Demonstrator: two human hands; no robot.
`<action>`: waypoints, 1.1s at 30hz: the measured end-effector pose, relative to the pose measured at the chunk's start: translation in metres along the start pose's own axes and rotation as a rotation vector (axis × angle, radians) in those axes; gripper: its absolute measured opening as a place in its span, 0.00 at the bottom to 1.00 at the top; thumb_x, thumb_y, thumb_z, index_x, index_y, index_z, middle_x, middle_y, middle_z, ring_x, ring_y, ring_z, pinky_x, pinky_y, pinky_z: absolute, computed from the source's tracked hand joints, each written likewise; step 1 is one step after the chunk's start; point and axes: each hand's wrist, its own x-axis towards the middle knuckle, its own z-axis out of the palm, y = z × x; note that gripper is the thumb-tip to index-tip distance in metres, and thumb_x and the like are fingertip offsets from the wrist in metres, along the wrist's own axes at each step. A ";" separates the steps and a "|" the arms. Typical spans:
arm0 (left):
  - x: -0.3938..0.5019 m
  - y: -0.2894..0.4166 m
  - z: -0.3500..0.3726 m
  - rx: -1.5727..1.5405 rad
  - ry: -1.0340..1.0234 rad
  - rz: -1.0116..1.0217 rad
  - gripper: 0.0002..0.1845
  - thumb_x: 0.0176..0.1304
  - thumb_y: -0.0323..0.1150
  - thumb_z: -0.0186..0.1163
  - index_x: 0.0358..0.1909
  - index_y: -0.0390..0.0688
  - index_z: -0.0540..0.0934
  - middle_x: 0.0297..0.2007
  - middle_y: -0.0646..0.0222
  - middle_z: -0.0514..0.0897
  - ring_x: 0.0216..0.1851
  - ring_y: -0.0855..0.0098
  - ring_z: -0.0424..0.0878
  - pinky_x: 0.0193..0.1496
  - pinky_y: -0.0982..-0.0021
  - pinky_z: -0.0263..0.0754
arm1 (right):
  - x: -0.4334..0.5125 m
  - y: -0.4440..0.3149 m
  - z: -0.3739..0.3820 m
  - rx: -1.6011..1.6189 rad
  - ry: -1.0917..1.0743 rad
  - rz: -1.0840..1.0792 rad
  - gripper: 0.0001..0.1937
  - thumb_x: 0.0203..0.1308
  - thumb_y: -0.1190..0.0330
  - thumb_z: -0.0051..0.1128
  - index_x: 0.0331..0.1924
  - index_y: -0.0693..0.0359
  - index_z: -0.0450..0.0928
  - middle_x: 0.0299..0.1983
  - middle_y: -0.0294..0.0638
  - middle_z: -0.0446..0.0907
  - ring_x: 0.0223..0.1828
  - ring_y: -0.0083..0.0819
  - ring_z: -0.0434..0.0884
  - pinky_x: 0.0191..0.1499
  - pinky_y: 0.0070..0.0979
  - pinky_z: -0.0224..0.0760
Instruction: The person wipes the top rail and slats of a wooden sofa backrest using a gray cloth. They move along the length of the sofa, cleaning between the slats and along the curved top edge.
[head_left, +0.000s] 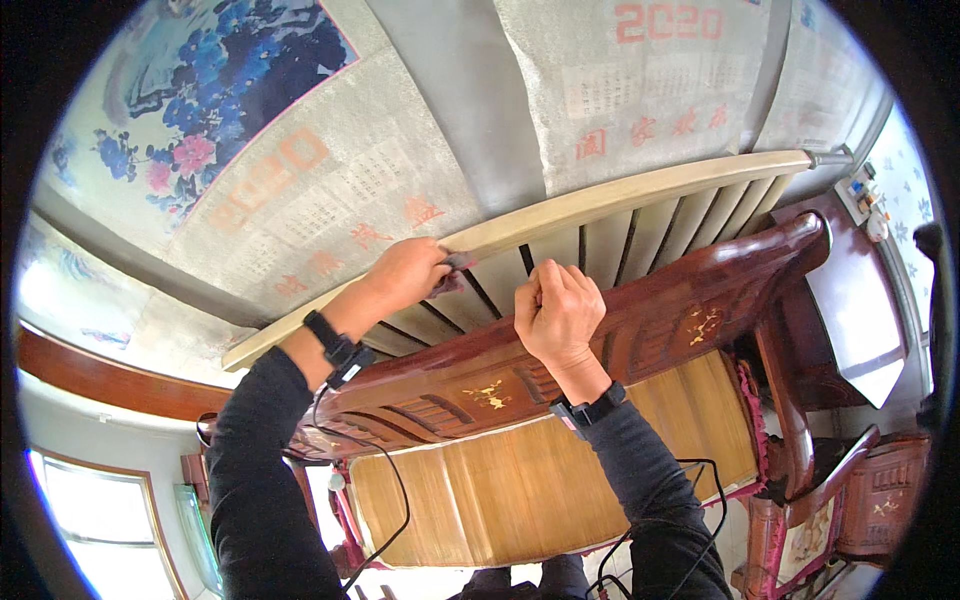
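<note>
A cream-painted radiator (630, 191) stands against the wall, behind the carved back of a dark red wooden bench (487, 360). My left hand (405, 277) grips a dark, greyish-purple cloth (452, 276) at the radiator's top rail. To its right, my right hand (559, 311) is held as a fist in front of the radiator's sections, above the bench back. Nothing shows in this fist, though its inside is hidden. Both wrists wear black straps with small devices and cables.
Paper calendars (637, 90) with flower pictures cover the wall. A woven mat (487, 495) lies on the bench seat. At the right are a wooden armchair (870, 495) and a small shelf (847, 196) with bottles. Black cables hang by both forearms.
</note>
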 end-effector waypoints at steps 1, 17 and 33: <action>-0.012 -0.006 -0.007 0.066 -0.050 -0.027 0.11 0.67 0.34 0.65 0.45 0.39 0.87 0.35 0.52 0.84 0.41 0.49 0.83 0.47 0.52 0.78 | 0.000 0.001 0.000 0.004 0.015 -0.015 0.07 0.55 0.71 0.61 0.28 0.58 0.73 0.20 0.40 0.73 0.24 0.43 0.76 0.28 0.39 0.65; -0.028 -0.042 0.020 0.062 -0.103 -0.042 0.11 0.63 0.33 0.67 0.45 0.43 0.88 0.37 0.53 0.84 0.40 0.50 0.83 0.46 0.54 0.80 | -0.003 -0.003 0.002 0.001 0.018 -0.049 0.06 0.57 0.74 0.59 0.27 0.58 0.72 0.20 0.39 0.73 0.23 0.43 0.74 0.26 0.37 0.65; -0.040 -0.072 0.007 -0.105 0.077 -0.140 0.14 0.66 0.27 0.64 0.52 0.41 0.88 0.46 0.57 0.85 0.39 0.57 0.87 0.42 0.57 0.81 | -0.005 0.003 0.006 -0.004 0.025 -0.056 0.04 0.60 0.75 0.57 0.30 0.59 0.75 0.19 0.40 0.74 0.23 0.42 0.76 0.28 0.36 0.68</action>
